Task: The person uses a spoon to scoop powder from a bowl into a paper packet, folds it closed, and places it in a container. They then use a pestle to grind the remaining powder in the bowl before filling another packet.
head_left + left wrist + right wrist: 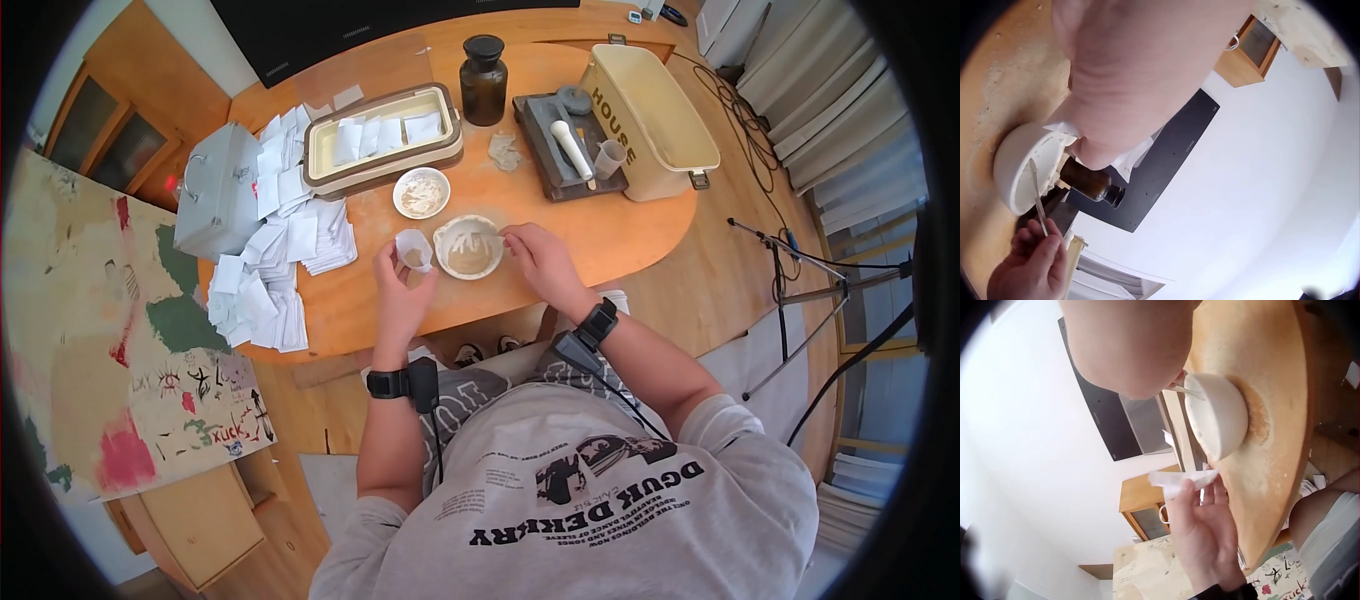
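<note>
A white mortar (468,270) with a pouring lip stands near the table's front edge, pale powder coating its inside. My right hand (543,262) pinches a thin, narrow spatula (1037,192) at the mortar's right rim; its far end reaches inside the mortar. Left of the mortar, my left hand (405,298) holds a small white paper packet (413,250) between thumb and fingers, its mouth spread. Some darker contents show inside the packet in the head view. Just behind the mortar sits a smaller white bowl (421,193) with whitish powder.
Heaped white packets (325,235) lie at left beside a grey metal case (215,190). Behind are a cream tray (385,185) holding packets and a brown bottle (484,85). At right, a dark tray (550,170) bears a white pestle (572,150), near a cream bin (655,120).
</note>
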`<state>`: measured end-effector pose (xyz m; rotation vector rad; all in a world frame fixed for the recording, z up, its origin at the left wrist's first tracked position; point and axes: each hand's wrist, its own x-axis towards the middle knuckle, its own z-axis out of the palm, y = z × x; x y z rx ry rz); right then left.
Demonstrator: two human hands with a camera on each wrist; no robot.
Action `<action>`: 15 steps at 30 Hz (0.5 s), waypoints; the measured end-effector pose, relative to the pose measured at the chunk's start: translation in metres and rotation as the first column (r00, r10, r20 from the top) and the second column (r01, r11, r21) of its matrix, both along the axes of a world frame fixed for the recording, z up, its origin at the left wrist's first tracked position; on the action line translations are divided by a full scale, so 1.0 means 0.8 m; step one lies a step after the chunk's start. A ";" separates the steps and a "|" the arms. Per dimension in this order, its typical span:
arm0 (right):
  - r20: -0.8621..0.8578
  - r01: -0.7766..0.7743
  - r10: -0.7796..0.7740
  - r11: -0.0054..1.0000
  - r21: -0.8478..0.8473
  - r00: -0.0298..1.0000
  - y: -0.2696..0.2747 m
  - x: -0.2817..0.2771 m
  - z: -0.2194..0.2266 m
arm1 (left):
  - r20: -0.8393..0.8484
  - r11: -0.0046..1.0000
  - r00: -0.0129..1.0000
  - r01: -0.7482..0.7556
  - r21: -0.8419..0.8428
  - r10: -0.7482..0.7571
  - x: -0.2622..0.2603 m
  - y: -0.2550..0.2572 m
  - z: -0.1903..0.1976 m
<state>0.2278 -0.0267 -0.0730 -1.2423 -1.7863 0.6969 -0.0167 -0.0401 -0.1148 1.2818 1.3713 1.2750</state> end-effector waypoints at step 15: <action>-0.614 -0.168 -0.314 0.783 -0.599 0.724 -0.017 -0.002 -0.032 | -0.237 0.999 0.971 0.049 0.018 -0.043 0.000 -0.008 0.027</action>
